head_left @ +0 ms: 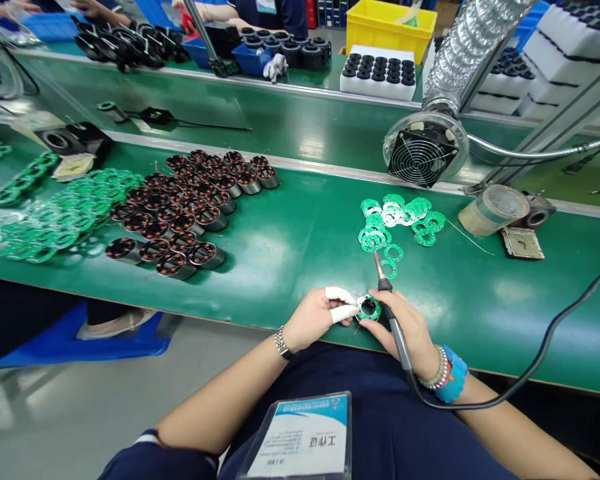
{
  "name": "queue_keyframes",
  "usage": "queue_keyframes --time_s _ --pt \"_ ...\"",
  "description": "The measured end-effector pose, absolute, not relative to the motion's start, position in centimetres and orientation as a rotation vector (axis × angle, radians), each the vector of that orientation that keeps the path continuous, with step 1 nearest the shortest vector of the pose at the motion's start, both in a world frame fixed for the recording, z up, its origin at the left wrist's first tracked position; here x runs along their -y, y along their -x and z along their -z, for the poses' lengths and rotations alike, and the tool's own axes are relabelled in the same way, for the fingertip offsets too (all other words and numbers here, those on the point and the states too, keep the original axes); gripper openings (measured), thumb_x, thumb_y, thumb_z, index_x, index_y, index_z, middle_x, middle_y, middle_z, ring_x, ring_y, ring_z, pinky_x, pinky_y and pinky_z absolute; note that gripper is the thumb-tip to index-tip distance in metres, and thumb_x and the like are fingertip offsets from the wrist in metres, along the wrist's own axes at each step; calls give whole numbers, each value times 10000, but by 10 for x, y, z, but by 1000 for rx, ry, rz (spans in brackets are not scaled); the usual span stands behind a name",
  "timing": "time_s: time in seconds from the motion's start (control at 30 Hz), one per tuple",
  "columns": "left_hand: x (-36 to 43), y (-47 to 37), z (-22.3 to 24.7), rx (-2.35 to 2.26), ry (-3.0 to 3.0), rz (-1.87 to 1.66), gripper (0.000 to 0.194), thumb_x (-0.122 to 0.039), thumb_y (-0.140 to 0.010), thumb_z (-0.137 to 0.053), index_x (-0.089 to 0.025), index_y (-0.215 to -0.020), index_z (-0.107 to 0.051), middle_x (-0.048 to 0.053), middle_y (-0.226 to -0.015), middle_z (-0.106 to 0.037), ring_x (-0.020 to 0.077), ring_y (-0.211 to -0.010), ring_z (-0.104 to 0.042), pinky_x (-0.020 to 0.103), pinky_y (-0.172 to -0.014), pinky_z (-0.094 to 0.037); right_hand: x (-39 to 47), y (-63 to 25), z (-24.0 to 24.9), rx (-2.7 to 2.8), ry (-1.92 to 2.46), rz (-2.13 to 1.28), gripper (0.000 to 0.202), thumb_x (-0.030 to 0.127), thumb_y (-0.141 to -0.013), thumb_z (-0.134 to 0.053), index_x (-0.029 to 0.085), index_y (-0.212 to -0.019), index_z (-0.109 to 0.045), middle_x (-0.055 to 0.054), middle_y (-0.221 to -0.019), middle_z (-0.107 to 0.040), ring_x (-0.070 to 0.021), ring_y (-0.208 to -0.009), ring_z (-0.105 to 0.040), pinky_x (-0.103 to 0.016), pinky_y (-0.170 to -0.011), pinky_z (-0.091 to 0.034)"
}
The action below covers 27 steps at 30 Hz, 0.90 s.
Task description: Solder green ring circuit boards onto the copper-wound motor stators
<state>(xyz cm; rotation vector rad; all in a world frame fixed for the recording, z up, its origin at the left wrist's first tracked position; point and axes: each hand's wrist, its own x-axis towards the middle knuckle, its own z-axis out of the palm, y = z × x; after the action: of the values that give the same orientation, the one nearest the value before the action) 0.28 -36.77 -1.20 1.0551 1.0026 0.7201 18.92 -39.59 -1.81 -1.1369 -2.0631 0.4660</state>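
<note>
My left hand [310,319], with white covers on two fingertips, pinches the left side of a green ring-shaped circuit board [375,311]. The board appears to sit on a round part whose body is mostly hidden below it. On the other side, my right hand [414,328] has its thumb and fingertips at the ring's edge. That same hand holds a soldering iron [399,339], its tip pointing away from me over the loose boards. Just beyond my hands lie several loose green ring boards [393,253] and a larger scattered heap [373,238].
Rows of copper-wound stators [183,223] stand left of centre, beside stacked green board panels [65,213]. A fume fan [423,159] hangs above the bench's right side, near a round container [495,210] and a sponge tray [523,243]. The iron's black cable [545,347] runs right. Co-workers sit opposite.
</note>
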Motion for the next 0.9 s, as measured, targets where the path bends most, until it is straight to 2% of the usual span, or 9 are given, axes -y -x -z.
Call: queue_keyframes --time_s 0.17,0.3,0.47,0.63,0.8,0.9 --pt "365 -9 9 -987 -1029 -680 203 -256 -651 -694 -131 -681 -536 -43 -582 -502 60 -495 -485 181 -477 -437 394 -189 13 2042 1156 -532 395 239 -804 -614 192 -1170 -475 -101 -1003 -602 -204 -886 -582 -354 -769 -514" --pt "364 -7 10 -961 -1019 -658 235 -285 -655 -699 -134 -689 -522 -45 -574 -503 61 -507 -497 187 -505 -453 384 -184 4 1994 1101 -599 245 155 -826 -545 218 -1062 -532 -71 -947 -600 -202 -936 -556 -362 -806 -493" --pt "364 -5 12 -932 -1014 -655 281 -344 -656 -715 -130 -717 -543 -29 -605 -532 69 -531 -518 203 -533 -461 375 -176 2 2010 1006 -657 280 114 -820 -499 228 -1075 -506 -40 -839 -592 -183 -862 -548 -336 -762 -494" --pt "369 -4 16 -902 -987 -728 287 -367 -672 -705 -125 -721 -561 -10 -664 -561 95 -613 -567 240 -623 -487 378 -171 3 2032 1034 -573 296 97 -809 -486 205 -1084 -500 -52 -817 -590 -185 -800 -532 -343 -714 -490" --pt "368 0 16 -918 -947 -681 272 -338 -671 -713 -120 -725 -560 2 -652 -607 105 -622 -599 254 -667 -489 385 -183 -9 1962 1094 -558 259 99 -797 -540 204 -1034 -538 -46 -795 -610 -195 -852 -550 -357 -770 -480" --pt "366 1 15 -937 -942 -649 260 -317 -660 -722 -122 -713 -558 10 -637 -625 111 -606 -611 252 -641 -491 390 -197 -21 1941 1112 -608 189 117 -812 -535 202 -972 -590 -43 -783 -622 -167 -757 -580 -307 -677 -489"
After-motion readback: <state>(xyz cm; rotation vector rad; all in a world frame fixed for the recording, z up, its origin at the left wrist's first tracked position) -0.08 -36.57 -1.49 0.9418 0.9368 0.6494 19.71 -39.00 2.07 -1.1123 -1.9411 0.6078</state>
